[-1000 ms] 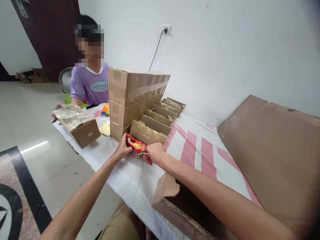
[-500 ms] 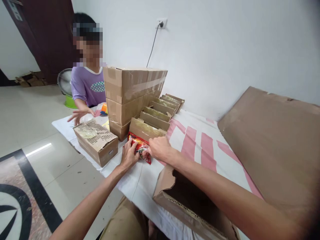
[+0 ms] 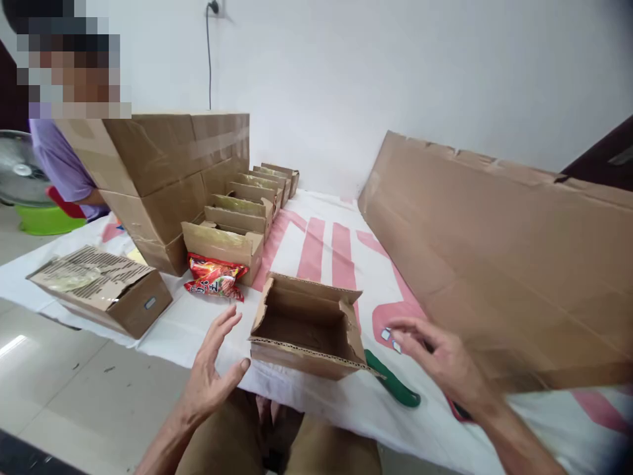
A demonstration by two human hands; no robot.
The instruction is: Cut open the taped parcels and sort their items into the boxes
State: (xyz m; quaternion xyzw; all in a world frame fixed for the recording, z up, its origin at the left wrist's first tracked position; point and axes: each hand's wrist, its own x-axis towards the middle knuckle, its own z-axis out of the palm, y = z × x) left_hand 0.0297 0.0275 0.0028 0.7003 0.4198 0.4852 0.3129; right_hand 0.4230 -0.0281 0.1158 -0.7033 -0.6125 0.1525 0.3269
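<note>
Both my hands are apart from the open cardboard box (image 3: 301, 363), which stands at the table's near edge with its flaps up. My left hand (image 3: 212, 369) hovers left of it, fingers spread and holding nothing. On the other side, my right hand (image 3: 440, 363) has its fingers stretched out beside small white labels (image 3: 386, 334); whether the fingertips touch them I cannot tell. A shiny red food packet (image 3: 215, 277) lies beyond my left hand, leaning against the front box of a row of open boxes (image 3: 222, 241). A curved green handle (image 3: 395, 382) lies partly hidden beside the near box.
A wall of stacked taped cartons (image 3: 163, 155) rises at the left. A closed carton (image 3: 109, 290) sits at the table's left edge. One large cardboard sheet (image 3: 494, 264) leans along the right. A person in a purple shirt (image 3: 62, 158) is behind the cartons, near a fan (image 3: 20, 168).
Both hands have let go of the red packet, which stays by the front box. They have come back to either side of the near box. The view has swung right.
</note>
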